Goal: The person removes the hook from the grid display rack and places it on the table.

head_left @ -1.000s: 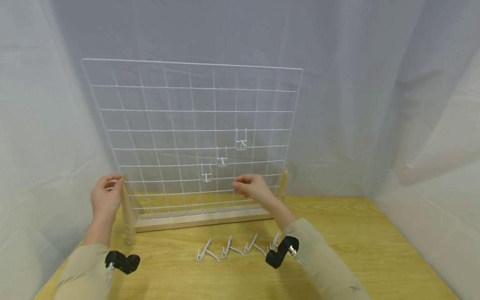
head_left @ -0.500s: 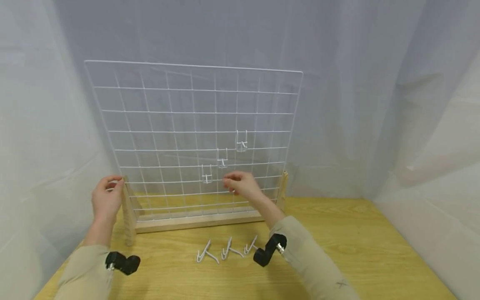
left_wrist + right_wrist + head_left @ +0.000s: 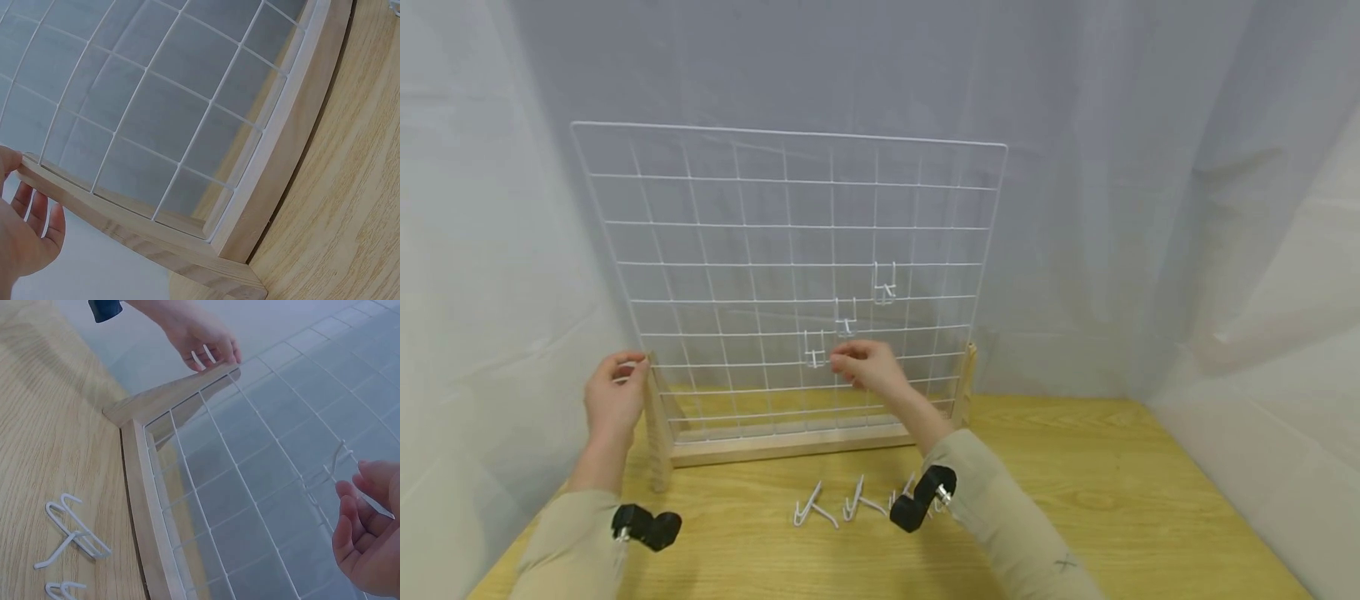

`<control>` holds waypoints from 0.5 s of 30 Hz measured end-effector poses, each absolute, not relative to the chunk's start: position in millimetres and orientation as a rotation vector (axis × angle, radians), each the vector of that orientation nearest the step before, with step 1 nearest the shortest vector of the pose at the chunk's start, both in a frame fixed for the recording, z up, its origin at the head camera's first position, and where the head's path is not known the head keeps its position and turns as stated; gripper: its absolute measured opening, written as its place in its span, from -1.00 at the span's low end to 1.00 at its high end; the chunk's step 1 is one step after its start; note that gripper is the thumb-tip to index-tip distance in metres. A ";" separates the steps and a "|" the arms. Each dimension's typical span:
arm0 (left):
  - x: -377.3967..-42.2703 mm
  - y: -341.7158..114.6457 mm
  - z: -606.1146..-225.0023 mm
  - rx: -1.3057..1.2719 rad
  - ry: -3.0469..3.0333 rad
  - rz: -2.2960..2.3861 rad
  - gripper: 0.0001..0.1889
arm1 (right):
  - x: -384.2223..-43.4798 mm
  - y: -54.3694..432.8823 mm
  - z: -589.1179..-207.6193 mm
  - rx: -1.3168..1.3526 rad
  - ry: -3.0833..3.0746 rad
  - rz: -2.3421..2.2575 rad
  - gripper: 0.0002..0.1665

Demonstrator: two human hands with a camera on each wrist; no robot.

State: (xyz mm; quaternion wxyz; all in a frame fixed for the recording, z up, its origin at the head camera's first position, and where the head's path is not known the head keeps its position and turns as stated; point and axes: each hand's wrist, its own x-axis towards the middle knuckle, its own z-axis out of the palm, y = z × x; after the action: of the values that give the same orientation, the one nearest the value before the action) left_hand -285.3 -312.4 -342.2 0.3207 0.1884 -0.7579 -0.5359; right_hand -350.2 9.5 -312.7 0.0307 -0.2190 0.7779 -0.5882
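A white wire grid [image 3: 722, 252] stands upright in a wooden stand [image 3: 805, 443]. Fingers and thumb of my left hand [image 3: 613, 396] pinch the top of the stand's left upright [image 3: 658, 429], as the left wrist view [image 3: 28, 234] also has it. Three white wire hooks hang on the grid in a diagonal: an upper hook [image 3: 885, 285], a middle hook [image 3: 846, 320] and a lower hook [image 3: 813, 353]. My right hand [image 3: 872, 367], fingers loosely bent, is just right of the lower hook and in front of the grid. Nothing shows between its fingers in the right wrist view [image 3: 369, 534].
Several loose white hooks [image 3: 815, 505] lie in a row on the wood-grain table [image 3: 1075, 483] before the stand; my right wrist's black camera mount [image 3: 922, 498] partly covers some. Pale sheeting [image 3: 1075, 208] hangs behind and at both sides.
My right hand has moved left along the grid towards the lower hook. My left hand keeps its hold on the upright. The grid appears very slightly shifted in the view.
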 end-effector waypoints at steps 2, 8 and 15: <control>-285.5 -312.8 -342.4 0.494 -1.997 -1.408 -0.82 | -350.0 6.5 -312.6 -0.667 2.396 -1.817 -0.72; -285.9 -313.9 -343.9 0.499 -1.994 -1.418 -0.80 | -349.3 -2.2 -312.5 -0.658 2.372 -1.822 -0.74; -285.5 -313.7 -343.7 0.508 -2.002 -1.415 -0.79 | -346.4 -11.2 -310.7 -0.671 2.363 -1.806 -0.73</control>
State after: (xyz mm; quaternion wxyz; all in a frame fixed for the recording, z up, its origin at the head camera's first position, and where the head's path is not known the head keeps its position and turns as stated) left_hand -285.5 -313.7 -343.7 0.3135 0.1926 -0.7594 -0.5365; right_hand -346.4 -11.2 -310.7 0.0462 -0.2197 0.7742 -0.5917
